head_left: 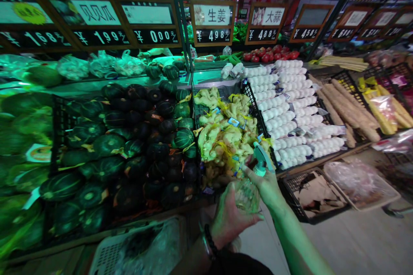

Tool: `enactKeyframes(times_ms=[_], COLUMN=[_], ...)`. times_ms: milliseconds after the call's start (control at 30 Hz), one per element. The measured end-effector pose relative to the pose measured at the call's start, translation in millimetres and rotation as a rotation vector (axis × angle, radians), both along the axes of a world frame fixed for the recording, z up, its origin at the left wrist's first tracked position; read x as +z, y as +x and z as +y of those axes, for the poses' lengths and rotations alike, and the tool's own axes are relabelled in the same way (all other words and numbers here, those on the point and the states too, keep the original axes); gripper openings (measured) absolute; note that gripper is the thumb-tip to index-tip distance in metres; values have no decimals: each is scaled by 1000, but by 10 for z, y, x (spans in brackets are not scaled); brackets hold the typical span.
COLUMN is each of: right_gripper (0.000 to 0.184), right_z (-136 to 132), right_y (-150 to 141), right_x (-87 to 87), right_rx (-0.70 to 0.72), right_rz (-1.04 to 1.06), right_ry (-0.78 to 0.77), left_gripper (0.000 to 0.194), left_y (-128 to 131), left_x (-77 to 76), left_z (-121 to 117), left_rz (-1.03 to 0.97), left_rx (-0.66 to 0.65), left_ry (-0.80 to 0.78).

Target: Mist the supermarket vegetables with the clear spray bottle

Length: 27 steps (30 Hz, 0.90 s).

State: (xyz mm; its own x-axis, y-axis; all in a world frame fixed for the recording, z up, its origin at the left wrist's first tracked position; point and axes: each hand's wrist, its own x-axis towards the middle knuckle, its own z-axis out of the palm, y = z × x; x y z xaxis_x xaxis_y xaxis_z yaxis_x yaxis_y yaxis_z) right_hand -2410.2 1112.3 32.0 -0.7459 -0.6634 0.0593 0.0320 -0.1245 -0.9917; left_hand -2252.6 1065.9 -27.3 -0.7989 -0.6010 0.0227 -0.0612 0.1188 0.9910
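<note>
Produce stall all around, with price boards hanging overhead and that greenish light washing the left side. From where I'm watching the feed, both hands are low in the middle of the view, right in front of the display. Left hand is wrapped around the clear body of a spray bottle, fingers curled on it from below, with a dark beaded bracelet on that wrist. Right hand comes in from the lower right and is closed around the neck of the same bottle, just under the teal trigger head, so both hands are clamped on it. I can't tell whether a finger is actually on the trigger. Bottle sits just in front of the ginger pile, nozzle end overlapping the near edge of that heap. Left of the ginger is a big heap of dark green squash; right of it, a black crate edge and rows of netted white garlic. Further right lie long pale brown roots. Red tomatoes sit at the back. Down near the floor there's a white plastic basket at lower left and a black crate with cardboard at right.
</note>
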Motion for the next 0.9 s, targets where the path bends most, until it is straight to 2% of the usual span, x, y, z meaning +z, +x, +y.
enactKeyframes(times_ms=[200,267,333,400,467,567,700,733,833,900], right_gripper=[72,77,71,56,44,39,60,60,40,33], right_z=[74,104,135,164,186,194,155,137,60,-8], right_y=[-107,-165,-237,-310,-375,-440,-453,-447,-417,-396], right_x=[90,111,99,56,-5,-91,-161,-174,-208,-229], right_rx=[66,73,88,92,86,116,226,253,282,244], right_rz=[-65,-76,-74,-69,-60,-46,-45,-41,3,35], right_ry=[-47,-62,-74,-74,-70,-82,-93,-86,-32,18], left_gripper=[91,90,89,87,88,102,119,122,121,114], left_y=[-141,-209,-279,-341,-390,-437,-465,-469,-485,-496], left_x=[19,58,106,134,109,-71,-452,-534,-682,-686], left_z=[102,145,192,243,299,377,437,440,394,310], left_rz=[-80,-89,-99,-113,-131,-143,-114,-114,-108,-73], left_rx=[33,44,52,64,84,123,188,206,214,188], left_ry=[-35,-29,-24,-2,27,51,101,109,125,126])
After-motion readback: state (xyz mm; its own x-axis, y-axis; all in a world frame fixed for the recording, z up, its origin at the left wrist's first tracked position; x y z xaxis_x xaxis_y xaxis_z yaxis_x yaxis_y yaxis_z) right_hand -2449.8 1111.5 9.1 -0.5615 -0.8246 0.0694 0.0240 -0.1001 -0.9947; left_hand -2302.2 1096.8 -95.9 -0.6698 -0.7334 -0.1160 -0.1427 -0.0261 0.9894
